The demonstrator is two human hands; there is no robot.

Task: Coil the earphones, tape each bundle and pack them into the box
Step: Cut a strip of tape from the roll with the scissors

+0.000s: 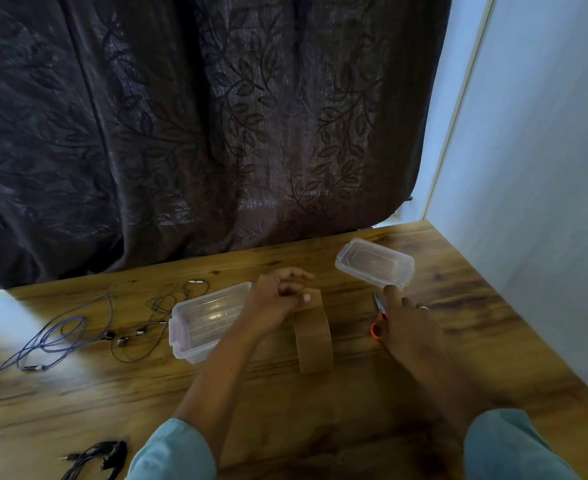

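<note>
Pinching glossy brown tape (313, 341): left hand (278, 299); right hand (407, 327) covers orange-handled scissors (375, 330).

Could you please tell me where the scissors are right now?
In the head view, the orange-handled scissors lie right of centre on the table, between the brown tape roll and the right hand, just nearer than the clear lid.

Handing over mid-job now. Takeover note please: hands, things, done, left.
Left hand: fingers curled on top of the tape roll, apparently pinching it.
Right hand: flat on the orange scissors.
Box open and empty; lid behind the right hand.
Blue earphones, dark earphones and black earphones lie loose left of the box.
Done: nothing taped or packed.
Left: coil, tape, pack all three.
</note>
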